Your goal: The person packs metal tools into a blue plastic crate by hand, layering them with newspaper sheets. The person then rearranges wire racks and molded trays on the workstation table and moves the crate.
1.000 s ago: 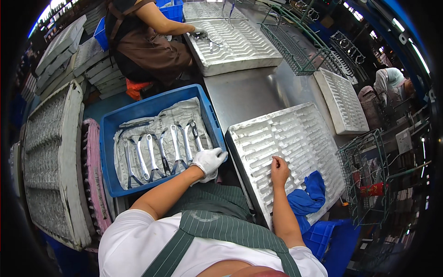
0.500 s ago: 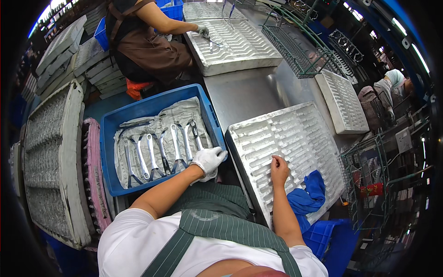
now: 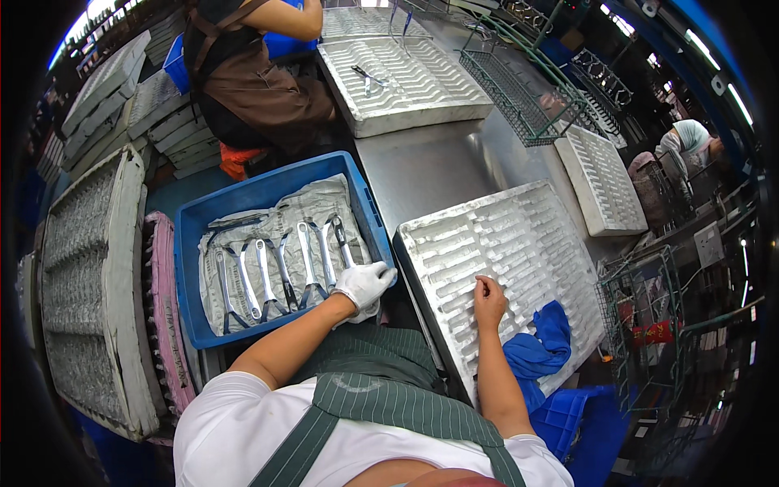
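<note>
My left hand (image 3: pixel 363 287), in a white glove, closes on the near right rim of a blue plastic bin (image 3: pixel 185 268). Inside the bin, several shiny metal wrench-like tools (image 3: pixel 310 258) with rounded, holed ends and dark forked ends lie in a row on a grey, crumpled woven sheet (image 3: pixel 276 203). My bare right hand (image 3: pixel 490 302) is over the white ridged tray (image 3: pixel 454 243) to the right of the bin. Its fingers are curled together and no object shows in them. A blue cloth (image 3: pixel 542 345) lies on that tray beside my right forearm.
A metal table (image 3: pixel 430 170) runs beyond the tray. Across from me, a person in a brown apron (image 3: pixel 260 89) sits by another ridged tray (image 3: pixel 406 73) bearing a forked tool (image 3: pixel 367 79). Stacked trays (image 3: pixel 89 300) stand at left; green wire racks (image 3: pixel 519 97) are at right.
The seated person's gloved hand has left the far tray, and the forked tool lies there alone. My two hands stay nearly where they were.
</note>
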{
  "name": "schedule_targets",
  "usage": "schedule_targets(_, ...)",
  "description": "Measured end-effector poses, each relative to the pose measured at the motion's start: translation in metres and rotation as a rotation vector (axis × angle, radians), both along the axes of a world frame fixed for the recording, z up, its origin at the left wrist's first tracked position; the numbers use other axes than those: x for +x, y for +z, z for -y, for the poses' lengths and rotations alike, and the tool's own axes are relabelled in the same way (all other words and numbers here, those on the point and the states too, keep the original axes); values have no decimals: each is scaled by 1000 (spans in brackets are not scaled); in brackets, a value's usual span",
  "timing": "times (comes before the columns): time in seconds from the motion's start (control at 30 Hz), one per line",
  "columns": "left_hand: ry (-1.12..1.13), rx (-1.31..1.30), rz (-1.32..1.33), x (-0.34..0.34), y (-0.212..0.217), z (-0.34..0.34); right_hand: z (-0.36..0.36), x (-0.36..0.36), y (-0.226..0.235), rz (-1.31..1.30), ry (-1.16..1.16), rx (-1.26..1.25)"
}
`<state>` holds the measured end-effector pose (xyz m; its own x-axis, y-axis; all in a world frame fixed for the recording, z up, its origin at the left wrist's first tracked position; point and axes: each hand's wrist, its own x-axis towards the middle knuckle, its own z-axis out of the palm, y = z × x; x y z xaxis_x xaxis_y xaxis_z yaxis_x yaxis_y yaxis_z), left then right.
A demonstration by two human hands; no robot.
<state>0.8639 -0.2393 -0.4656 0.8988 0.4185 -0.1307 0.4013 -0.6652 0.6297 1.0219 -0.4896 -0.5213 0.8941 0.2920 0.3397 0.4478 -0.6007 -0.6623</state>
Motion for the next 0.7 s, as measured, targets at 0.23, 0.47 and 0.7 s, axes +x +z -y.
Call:
schedule_targets(0.23, -9, 23, 56, -1, -11, 1, 1, -4, -1, 39, -24, 5)
schedule_targets(0.47, 35, 19, -43, 1, -6, 3, 0, -4, -1, -1, -71, 7)
schedule_targets(0.7, 59, 13, -7, 3, -3, 6, -1, -7, 6, -37, -95, -3)
